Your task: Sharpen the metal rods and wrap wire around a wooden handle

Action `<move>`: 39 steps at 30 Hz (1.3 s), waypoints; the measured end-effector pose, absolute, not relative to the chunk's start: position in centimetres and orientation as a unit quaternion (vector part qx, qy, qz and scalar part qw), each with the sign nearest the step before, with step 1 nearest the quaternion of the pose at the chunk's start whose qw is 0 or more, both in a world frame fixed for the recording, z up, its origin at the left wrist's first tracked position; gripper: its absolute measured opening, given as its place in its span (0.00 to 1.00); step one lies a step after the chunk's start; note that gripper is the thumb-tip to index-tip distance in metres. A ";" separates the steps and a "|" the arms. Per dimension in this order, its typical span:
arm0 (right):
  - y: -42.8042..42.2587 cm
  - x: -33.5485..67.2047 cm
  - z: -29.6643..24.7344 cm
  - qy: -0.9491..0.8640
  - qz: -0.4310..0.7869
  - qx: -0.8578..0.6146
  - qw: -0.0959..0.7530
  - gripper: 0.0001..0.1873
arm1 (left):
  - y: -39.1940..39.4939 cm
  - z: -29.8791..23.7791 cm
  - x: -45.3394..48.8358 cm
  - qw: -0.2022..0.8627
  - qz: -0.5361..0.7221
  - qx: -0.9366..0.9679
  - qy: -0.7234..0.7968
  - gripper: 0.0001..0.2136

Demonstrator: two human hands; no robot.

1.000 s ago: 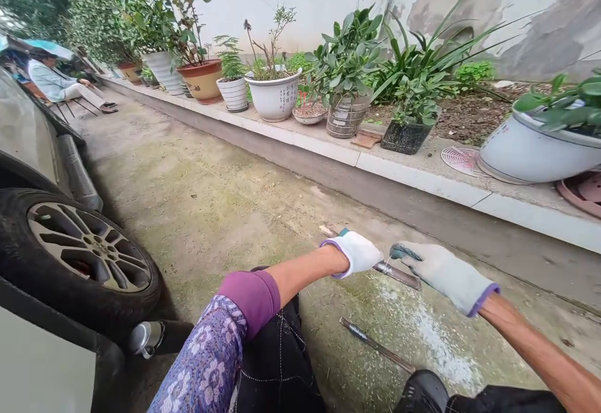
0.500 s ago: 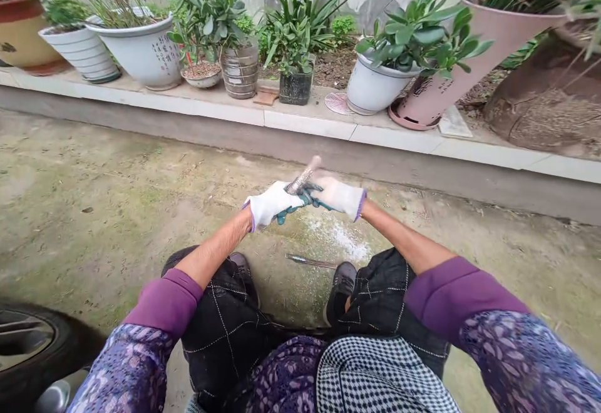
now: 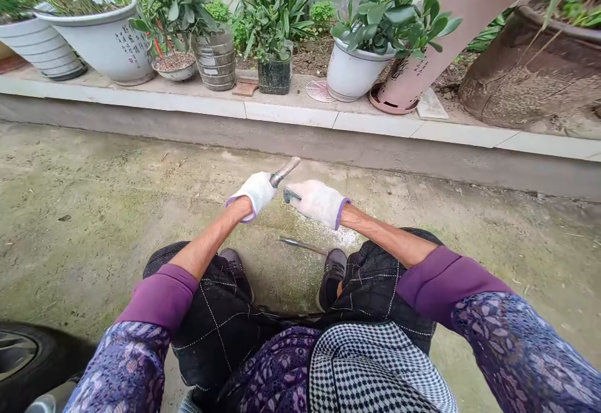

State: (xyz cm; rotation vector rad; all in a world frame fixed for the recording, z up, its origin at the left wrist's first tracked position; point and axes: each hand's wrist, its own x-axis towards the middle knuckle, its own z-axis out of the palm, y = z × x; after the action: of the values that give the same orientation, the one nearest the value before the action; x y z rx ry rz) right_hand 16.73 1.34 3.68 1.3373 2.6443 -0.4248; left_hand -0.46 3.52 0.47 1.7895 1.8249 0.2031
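My gloved left hand (image 3: pixel 251 193) grips a metal file (image 3: pixel 285 171), its grey, scuffed end tilting up and away past the fingers. My gloved right hand (image 3: pixel 317 203) sits just beside it, fingers bunched, and I can't tell whether it holds anything. A second file (image 3: pixel 300 245) lies on the concrete (image 3: pixel 94 213) near my feet, beside white powder (image 3: pixel 340 234). Earlier my hands were touching around the file; now they have parted.

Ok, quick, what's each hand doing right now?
Left hand: closed, holding a metal tool.
Right hand: cannot tell if open or closed; nothing visible in it.
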 end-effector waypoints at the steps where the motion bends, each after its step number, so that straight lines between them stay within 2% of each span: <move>1: 1.2 16.6 4.0 0.885 -0.133 0.439 0.081 0.18 | 3.8 0.3 -0.5 0.214 0.034 0.696 0.685 0.07; 3: 1.4 16.6 4.6 0.890 -0.102 0.437 0.083 0.18 | 3.9 0.1 -0.7 0.114 -0.027 0.726 0.678 0.10; 4: 1.7 16.6 4.8 0.890 -0.085 0.441 0.082 0.18 | 3.9 0.1 -0.6 0.103 -0.041 0.732 0.672 0.11; 7: 3.5 17.2 4.9 0.883 -0.067 0.458 0.076 0.17 | 3.4 -0.3 -0.3 0.123 -0.058 0.750 0.647 0.10; 12: 7.3 18.8 3.4 0.873 -0.156 0.462 0.027 0.14 | 2.7 -0.5 0.2 0.163 -0.065 0.780 0.601 0.07; 18: 8.9 20.0 2.0 0.832 -0.331 0.440 -0.072 0.14 | 2.9 1.1 -1.1 0.181 -0.003 0.789 0.588 0.12; 23: 5.9 17.9 1.8 0.817 -0.378 0.431 -0.069 0.19 | 4.3 2.2 -2.6 0.168 0.115 0.741 0.639 0.14; 26: 4.0 17.0 2.5 0.837 -0.351 0.417 -0.055 0.18 | 4.5 2.4 -3.5 0.147 0.107 0.722 0.667 0.11; 30: 3.1 17.6 4.5 0.884 -0.228 0.404 -0.052 0.14 | 3.6 2.3 -3.8 0.130 0.061 0.719 0.680 0.07; 33: 3.8 18.4 5.8 0.892 -0.150 0.425 -0.041 0.15 | 2.8 2.0 -3.0 0.137 0.014 0.736 0.663 0.06; 36: 5.6 19.0 5.9 0.891 -0.129 0.434 -0.043 0.15 | 2.2 1.7 -1.6 0.160 -0.026 0.759 0.630 0.04; 39: 8.0 19.6 4.3 0.878 -0.160 0.446 -0.073 0.14 | 1.7 1.8 -0.4 0.187 -0.043 0.778 0.598 0.03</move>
State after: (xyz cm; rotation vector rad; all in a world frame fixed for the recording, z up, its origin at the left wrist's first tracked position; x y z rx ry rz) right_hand 19.58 7.95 4.34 1.4683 2.8932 -0.5266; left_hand -0.44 1.73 1.75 2.1912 1.6839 -0.1224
